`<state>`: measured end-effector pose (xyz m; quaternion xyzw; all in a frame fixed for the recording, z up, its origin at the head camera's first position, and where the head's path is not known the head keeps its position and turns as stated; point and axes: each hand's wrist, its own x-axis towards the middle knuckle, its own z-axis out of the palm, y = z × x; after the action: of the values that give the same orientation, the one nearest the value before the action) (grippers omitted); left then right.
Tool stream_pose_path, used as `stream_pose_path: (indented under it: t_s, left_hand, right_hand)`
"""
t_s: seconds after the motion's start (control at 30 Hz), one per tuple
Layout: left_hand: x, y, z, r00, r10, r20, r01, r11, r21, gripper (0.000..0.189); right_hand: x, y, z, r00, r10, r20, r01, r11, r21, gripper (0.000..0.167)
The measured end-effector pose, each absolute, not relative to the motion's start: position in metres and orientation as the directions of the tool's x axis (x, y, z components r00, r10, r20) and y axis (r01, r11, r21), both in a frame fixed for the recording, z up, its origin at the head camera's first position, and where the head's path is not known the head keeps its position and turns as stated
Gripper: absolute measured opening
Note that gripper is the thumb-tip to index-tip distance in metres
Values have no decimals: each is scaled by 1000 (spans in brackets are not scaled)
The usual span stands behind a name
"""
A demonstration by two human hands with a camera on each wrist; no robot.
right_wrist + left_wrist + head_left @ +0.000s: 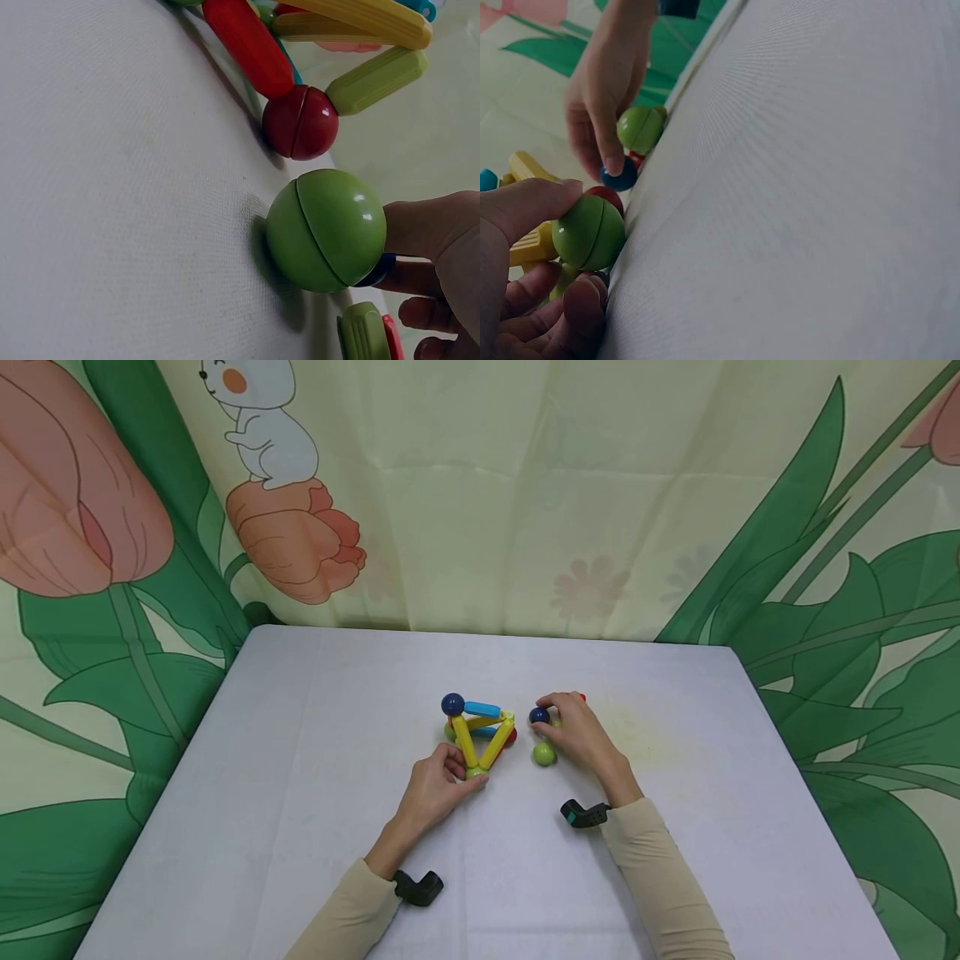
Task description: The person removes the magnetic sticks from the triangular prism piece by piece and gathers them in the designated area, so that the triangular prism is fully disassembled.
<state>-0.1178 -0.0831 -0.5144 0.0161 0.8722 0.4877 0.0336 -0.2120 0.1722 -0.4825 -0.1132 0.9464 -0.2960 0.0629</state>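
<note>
Magnetic sticks and balls form a small frame on the table, with yellow sticks (465, 742), a blue stick (482, 709) and a dark blue ball (452, 704) at its far left corner. At the near corner my left hand (433, 787) holds a green ball (591, 234) between thumb and fingers. To the right of the frame, my right hand (576, 727) pinches another dark blue ball (538, 715) low over the tabletop. A loose green ball (544, 754) lies just on the near side of that hand. The frame's red ball (300, 122) shows in the right wrist view.
A light green stick (365, 330) and a red piece (393, 337) lie beneath the right hand, partly hidden. The white-covered table (337, 877) meets a printed curtain (480, 527) at its far edge.
</note>
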Motion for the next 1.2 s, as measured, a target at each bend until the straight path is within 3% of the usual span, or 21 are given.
stream_pose_path:
  t_s: [0.77, 1.2]
  left_hand:
    - [-117, -82, -515, -998, 54, -40, -5, 522, 853, 46]
    - [-117, -82, -515, -998, 58, -37, -2, 512, 859, 44]
  right_hand:
    - [-204, 169, -470, -961, -274, 44, -256, 811, -526, 46]
    - [-177, 147, -448, -926, -339, 168, -367, 695, -618, 32]
